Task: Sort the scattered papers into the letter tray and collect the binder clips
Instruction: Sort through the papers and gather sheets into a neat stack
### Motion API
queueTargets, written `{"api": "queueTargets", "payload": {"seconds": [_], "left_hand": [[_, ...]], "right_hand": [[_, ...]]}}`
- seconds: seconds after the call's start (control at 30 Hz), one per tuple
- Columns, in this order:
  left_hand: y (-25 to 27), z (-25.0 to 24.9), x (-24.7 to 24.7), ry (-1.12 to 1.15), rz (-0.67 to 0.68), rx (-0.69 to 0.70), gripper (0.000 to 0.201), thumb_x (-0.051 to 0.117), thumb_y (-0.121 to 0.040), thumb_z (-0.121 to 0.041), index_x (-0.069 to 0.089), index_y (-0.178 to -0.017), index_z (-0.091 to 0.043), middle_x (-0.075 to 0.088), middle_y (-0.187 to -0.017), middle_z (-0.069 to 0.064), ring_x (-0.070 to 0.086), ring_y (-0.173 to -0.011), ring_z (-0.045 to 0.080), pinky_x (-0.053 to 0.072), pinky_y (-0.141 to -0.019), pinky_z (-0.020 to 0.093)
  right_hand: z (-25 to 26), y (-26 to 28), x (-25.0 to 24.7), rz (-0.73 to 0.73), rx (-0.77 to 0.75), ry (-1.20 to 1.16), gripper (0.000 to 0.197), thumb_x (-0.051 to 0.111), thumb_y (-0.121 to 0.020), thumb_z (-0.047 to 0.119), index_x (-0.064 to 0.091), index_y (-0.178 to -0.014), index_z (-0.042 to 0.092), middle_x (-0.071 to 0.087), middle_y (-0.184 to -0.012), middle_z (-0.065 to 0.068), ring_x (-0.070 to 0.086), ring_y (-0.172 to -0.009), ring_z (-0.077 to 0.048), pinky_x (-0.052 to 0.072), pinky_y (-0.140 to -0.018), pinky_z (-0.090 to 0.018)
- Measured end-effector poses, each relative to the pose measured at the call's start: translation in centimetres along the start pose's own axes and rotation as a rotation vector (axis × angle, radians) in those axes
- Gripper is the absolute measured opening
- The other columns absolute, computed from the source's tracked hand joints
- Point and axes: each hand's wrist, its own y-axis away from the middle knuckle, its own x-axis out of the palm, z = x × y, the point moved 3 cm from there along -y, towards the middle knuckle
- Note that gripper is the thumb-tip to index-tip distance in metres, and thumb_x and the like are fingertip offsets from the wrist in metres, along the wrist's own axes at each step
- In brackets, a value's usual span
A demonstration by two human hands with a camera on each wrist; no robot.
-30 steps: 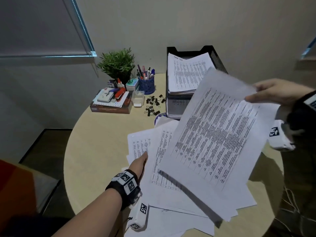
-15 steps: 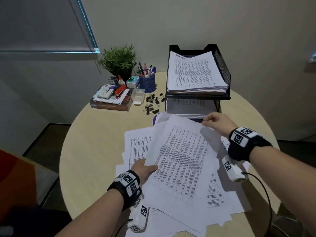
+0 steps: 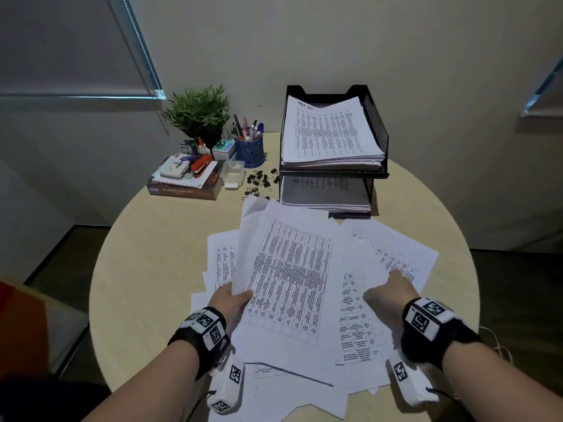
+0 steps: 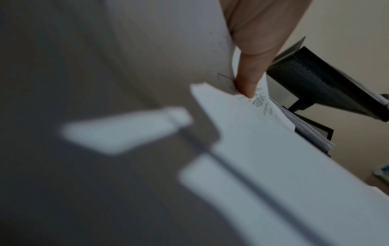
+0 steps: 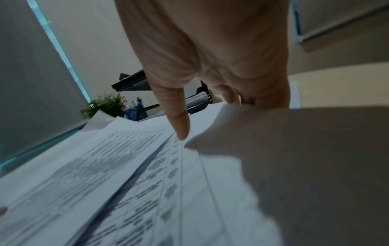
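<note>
— Across the round tabletop (image 3: 146, 269), how do things lie?
— Loose papers (image 3: 380, 345) overlap on the near half; the letter tray (image 3: 376, 129) stands far, already stacked high.
— Risks?
— The left hand (image 3: 227, 303) has its grip pinched on one printed sheet (image 3: 289, 275); the right hand (image 3: 388, 295) lies flat, fingers straight. Pulling could drag neighbouring pages off the near edge.
— And the binder clips (image 3: 259, 182)?
— Far, left of the tray; sliding paper could scatter them.

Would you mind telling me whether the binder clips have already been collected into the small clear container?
No: the binder clips lie scattered on the table between the clear container and the letter tray.
</note>
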Motion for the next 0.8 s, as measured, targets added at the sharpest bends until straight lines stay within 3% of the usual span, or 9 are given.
{"api": "queueTargets", "payload": {"seconds": [0.1, 0.17, 0.23, 0.3, 0.4, 0.5, 0.57, 0.67, 0.8], "left_hand": [[-0.3, 0.4, -0.1, 0.016, 0.007, -0.017, 0.011, 0.061, -0.089, -0.013, 0.055, -0.092, -0.005, 0.054, -0.076, 0.005, 0.051, -0.084, 0.026, 0.044, -0.079, 0.034], [-0.4, 0.6, 0.0, 0.087, 0.012, -0.045, 0.009, 0.061, -0.089, -0.007, 0.055, -0.094, -0.002, 0.053, -0.077, 0.007, 0.051, -0.083, 0.027, 0.043, -0.077, 0.033], [-0.4, 0.8, -0.1, 0.189, 0.012, -0.094, 0.014, 0.059, -0.089, 0.0, 0.055, -0.101, 0.003, 0.057, -0.087, 0.013, 0.053, -0.087, 0.028, 0.043, -0.082, 0.034], [-0.6, 1.2, -0.4, 0.173, 0.007, -0.106, 0.018, 0.061, -0.088, -0.003, 0.058, -0.105, 0.002, 0.062, -0.099, 0.018, 0.057, -0.097, 0.032, 0.045, -0.091, 0.039], [-0.9, 1.6, -1.1, 0.12, 0.004, -0.107, 0.012, 0.065, -0.086, -0.011, 0.062, -0.097, -0.007, 0.065, -0.108, 0.02, 0.059, -0.106, 0.036, 0.043, -0.101, 0.049], [-0.6, 1.1, -1.4, 0.079, -0.015, -0.082, 0.014, 0.063, -0.088, -0.012, 0.059, -0.099, -0.004, 0.063, -0.104, 0.018, 0.058, -0.101, 0.033, 0.045, -0.097, 0.041], [-0.5, 1.0, -1.5, 0.055, -0.025, -0.065, 0.015, 0.062, -0.089, -0.012, 0.057, -0.1, -0.004, 0.062, -0.1, 0.016, 0.057, -0.098, 0.031, 0.045, -0.092, 0.038], [-0.3, 1.0, -1.6, 0.054, -0.022, -0.061, 0.016, 0.062, -0.089, -0.011, 0.058, -0.102, -0.003, 0.063, -0.105, 0.019, 0.058, -0.101, 0.033, 0.046, -0.094, 0.039], [-0.2, 0.8, -2.3, -0.012, -0.037, -0.035, 0.021, 0.061, -0.09, -0.011, 0.059, -0.108, 0.0, 0.061, -0.101, 0.014, 0.058, -0.102, 0.032, 0.043, -0.086, 0.033]], "right_hand": [[-0.6, -0.1, 0.1, 0.008, -0.009, -0.321, 0.064, 0.064, -0.08, -0.006, 0.036, -0.137, 0.0, 0.048, -0.123, -0.015, 0.051, -0.097, -0.028, 0.045, -0.061, -0.025], [-1.6, -0.5, 0.2, 0.018, -0.003, -0.518, 0.056, 0.065, -0.076, -0.016, 0.046, -0.124, 0.003, 0.051, -0.127, -0.019, 0.054, -0.092, -0.028, 0.05, -0.059, -0.022], [-2.7, -1.1, 0.1, -0.023, 0.008, -0.51, 0.053, 0.07, -0.071, -0.014, 0.05, -0.119, -0.001, 0.054, -0.121, -0.019, 0.057, -0.094, -0.03, 0.055, -0.078, -0.032], [-3.6, -1.6, -0.4, -0.072, -0.01, -0.468, 0.048, 0.078, -0.066, -0.005, 0.058, -0.109, 0.002, 0.057, -0.115, -0.019, 0.058, -0.098, -0.033, 0.049, -0.093, -0.047], [-3.5, -1.7, -1.0, -0.13, -0.055, -0.406, 0.029, 0.079, -0.061, 0.006, 0.058, -0.079, 0.015, 0.063, -0.107, -0.019, 0.062, -0.096, -0.037, 0.05, -0.091, -0.05], [-2.5, -0.3, -1.6, -0.159, -0.069, -0.48, 0.024, 0.076, -0.07, 0.002, 0.06, -0.087, 0.011, 0.062, -0.103, -0.012, 0.061, -0.099, -0.032, 0.048, -0.093, -0.042], [-2.2, 0.5, -1.3, -0.062, -0.061, -0.585, 0.025, 0.072, -0.075, -0.003, 0.06, -0.094, 0.009, 0.062, -0.098, -0.012, 0.061, -0.095, -0.03, 0.048, -0.092, -0.039], [-2.0, 1.1, -1.2, 0.025, -0.079, -0.519, 0.014, 0.065, -0.078, -0.01, 0.069, -0.091, -0.007, 0.068, -0.075, -0.013, 0.064, -0.073, -0.028, 0.052, -0.075, -0.035], [-0.7, 1.6, -3.8, -0.068, -0.128, -0.505, 0.006, 0.068, -0.074, -0.004, 0.073, -0.078, -0.002, 0.072, -0.079, -0.022, 0.069, -0.071, -0.033, 0.057, -0.078, -0.045]]}}
